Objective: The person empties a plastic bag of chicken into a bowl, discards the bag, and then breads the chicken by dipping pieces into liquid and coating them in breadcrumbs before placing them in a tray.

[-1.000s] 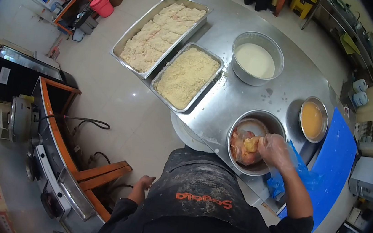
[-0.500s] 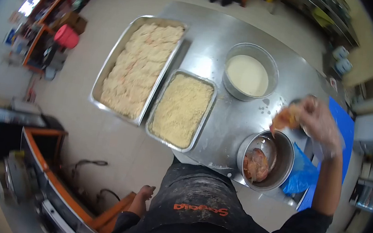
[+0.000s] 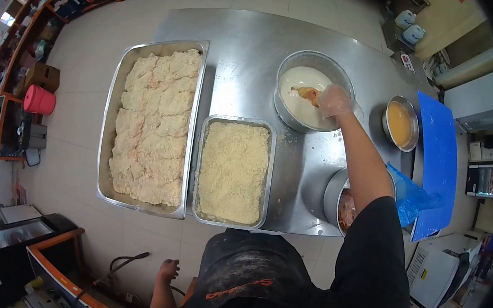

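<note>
My right hand (image 3: 334, 101), in a clear plastic glove, is closed on a piece of raw meat (image 3: 309, 95) inside a round metal pan (image 3: 280, 110) of white flour (image 3: 304, 75). The meat looks wet and orange-yellow and lies right at the flour's surface. Beside my apron, away from the table, my left hand (image 3: 169, 270) hangs with loosely bent fingers and nothing in it. Under my right forearm stands a metal pot (image 3: 332, 194) with more raw meat (image 3: 347, 209), partly hidden by my arm. A bowl of orange-yellow liquid (image 3: 399, 124) is to the right.
A large steel tray (image 3: 104, 156) holds rows of coated pieces. Next to it is a smaller tray (image 3: 269, 175) of pale yellow crumbs. At the right lie a blue board (image 3: 440, 158) and a blue plastic bag (image 3: 414, 199) on the steel table (image 3: 247, 38).
My right hand has carried the meat from above the pot, left and away from me, into the flour pan. The bowl of liquid now shows fully. My left hand stays low at my side.
</note>
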Available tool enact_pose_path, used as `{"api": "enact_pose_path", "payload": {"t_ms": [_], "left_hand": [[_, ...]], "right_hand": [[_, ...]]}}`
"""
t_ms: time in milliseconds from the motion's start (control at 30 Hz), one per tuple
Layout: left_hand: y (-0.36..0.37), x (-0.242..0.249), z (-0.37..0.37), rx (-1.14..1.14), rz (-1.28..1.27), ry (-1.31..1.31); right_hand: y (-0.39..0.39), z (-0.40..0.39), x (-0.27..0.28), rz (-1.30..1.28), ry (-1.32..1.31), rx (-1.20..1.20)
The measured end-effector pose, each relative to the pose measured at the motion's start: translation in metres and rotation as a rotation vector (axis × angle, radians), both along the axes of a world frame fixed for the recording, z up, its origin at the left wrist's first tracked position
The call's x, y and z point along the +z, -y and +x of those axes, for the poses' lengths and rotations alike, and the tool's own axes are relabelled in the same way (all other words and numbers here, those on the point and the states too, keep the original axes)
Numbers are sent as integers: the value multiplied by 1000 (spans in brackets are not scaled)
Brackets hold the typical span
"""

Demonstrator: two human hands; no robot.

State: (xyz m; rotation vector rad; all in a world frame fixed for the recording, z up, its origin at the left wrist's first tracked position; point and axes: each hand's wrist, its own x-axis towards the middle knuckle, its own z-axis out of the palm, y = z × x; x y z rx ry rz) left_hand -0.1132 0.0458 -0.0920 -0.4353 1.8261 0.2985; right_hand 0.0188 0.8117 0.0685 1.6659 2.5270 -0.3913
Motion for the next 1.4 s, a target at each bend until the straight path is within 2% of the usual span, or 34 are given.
{"api": "enact_pose_path", "payload": {"t_ms": [33, 133, 233, 333, 400, 433, 533, 600, 633, 667, 700, 767, 900, 1033, 1133, 1300, 1400], "left_hand": [[3, 1, 9, -2, -22, 16], [19, 2, 41, 12, -48, 75], [30, -1, 66, 16, -41, 140], [45, -7, 90, -44, 262, 12], [28, -2, 100, 111, 104, 13], [18, 3, 105, 188, 26, 16], [27, -8, 132, 296, 79, 20], [69, -58, 161, -83, 202, -34], [70, -59, 172, -165, 227, -45], [67, -56, 183, -247, 251, -59], [47, -30, 196, -215, 242, -60], [30, -11, 212, -218, 230, -41], [51, -33, 254, -338, 205, 37], [51, -38, 263, -265, 189, 33], [49, -38, 263, -166, 187, 9], [55, -47, 257, 121, 171, -82], [26, -22, 232, 218, 158, -235]], "right_hand": [[9, -3, 10, -10, 46, -18], [0, 0, -5, 15, 66, 70], [-6, 3, 5, -38, -38, 58], [-34, 4, 2, -347, -407, 27], [-55, -4, 8, -299, -465, 162], [-53, -10, 23, -274, -495, 229], [-14, -19, 96, -187, -363, 419], [-6, -19, 75, -48, -209, 600], [-3, -16, 59, 24, -129, 682], [1, -9, 41, -26, -80, 710], [4, -2, 21, -74, -32, 738], [5, 4, 14, -114, 23, 794], [-1, -3, 35, -71, 46, 837], [-28, -16, 84, -67, -21, 832], [-35, -20, 114, 42, -34, 887], [-43, -26, 114, 153, 72, 832], [-45, -25, 109, 152, 51, 826]]}}
